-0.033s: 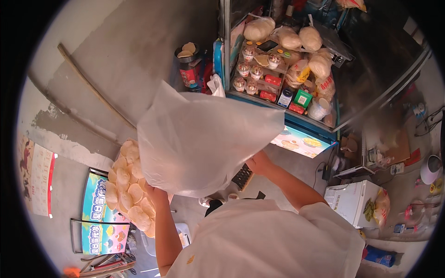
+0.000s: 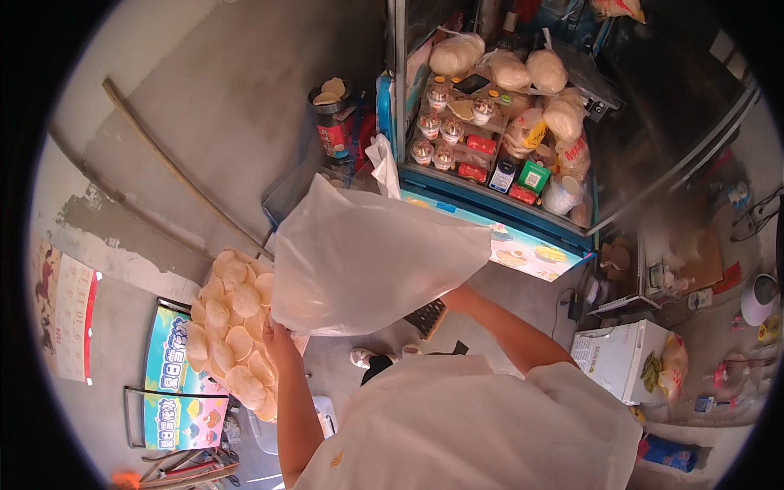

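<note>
A large, translucent white plastic bag (image 2: 371, 257) spreads out in front of me, held up between both hands. My left hand (image 2: 280, 339) is closed on its lower left corner, beside a pile of round, pale, puffed crackers (image 2: 227, 306). On the other side, my right hand (image 2: 460, 300) grips the bag's right edge, its fingers partly hidden by the plastic. No contents show clearly through the bag.
Ahead right stands a glass display case (image 2: 490, 192) with topped cups and filled bags. A dark canister (image 2: 331, 131) holding round crackers is left of it. A white box-shaped cabinet (image 2: 621, 359) stands at right, a colourful sign (image 2: 184, 380) at lower left.
The bag has come down toward me and looks less puffed out, uncovering more of the display case front. My left hand has shifted slightly right and my right hand slightly lower.
</note>
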{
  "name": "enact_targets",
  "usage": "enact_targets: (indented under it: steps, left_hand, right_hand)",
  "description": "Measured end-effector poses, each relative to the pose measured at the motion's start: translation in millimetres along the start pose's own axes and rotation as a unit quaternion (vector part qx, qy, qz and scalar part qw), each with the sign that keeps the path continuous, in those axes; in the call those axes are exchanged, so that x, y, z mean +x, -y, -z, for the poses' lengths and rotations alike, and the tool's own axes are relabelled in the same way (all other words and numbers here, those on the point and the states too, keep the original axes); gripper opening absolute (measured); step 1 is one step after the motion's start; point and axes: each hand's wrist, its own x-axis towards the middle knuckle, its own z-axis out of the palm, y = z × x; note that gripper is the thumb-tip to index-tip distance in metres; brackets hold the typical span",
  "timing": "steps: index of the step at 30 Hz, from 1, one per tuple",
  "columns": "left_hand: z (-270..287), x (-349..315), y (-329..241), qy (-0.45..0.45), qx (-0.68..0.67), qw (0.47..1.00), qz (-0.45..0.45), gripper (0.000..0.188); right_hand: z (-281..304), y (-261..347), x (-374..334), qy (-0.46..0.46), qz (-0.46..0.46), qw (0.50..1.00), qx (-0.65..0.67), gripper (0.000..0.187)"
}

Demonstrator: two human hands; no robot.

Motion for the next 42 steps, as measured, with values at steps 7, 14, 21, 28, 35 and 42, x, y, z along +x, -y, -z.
enact_targets:
  steps: [7,14,21,28,35,42]
  left_hand:
    - [66.9,-5.0,83.2,-0.009,-0.388,0.833,0.394,0.035]
    - [62.1,-8.0,78.4,0.098,-0.408,0.807,0.415,0.031]
    - [48.2,-41.4,50.0,0.344,-0.244,0.812,0.403,0.022]
    - [-14.5,-15.0,-89.4,0.135,-0.285,0.946,0.07,0.034]
    - [31.9,-21.9,-146.5,0.173,-0.18,0.96,-0.13,0.032]
    - [59.2,-7.3,30.6,0.102,-0.225,0.941,0.231,0.015]
  right_hand:
    - [6.8,-30.0,-29.1,0.269,-0.332,0.832,0.354,0.05]
    - [27.1,-55.3,-13.8,0.24,-0.16,0.595,0.75,0.045]
    - [36.7,-5.7,-7.5,-0.051,-0.186,0.674,0.713,0.044]
    - [71.2,30.5,39.3,0.09,-0.054,0.777,0.621,0.04]
    - [84.7,113.4,14.1,0.283,0.198,0.87,0.353,0.027]
    - [25.6,-71.9,-8.5,0.122,-0.248,0.814,0.511,0.022]
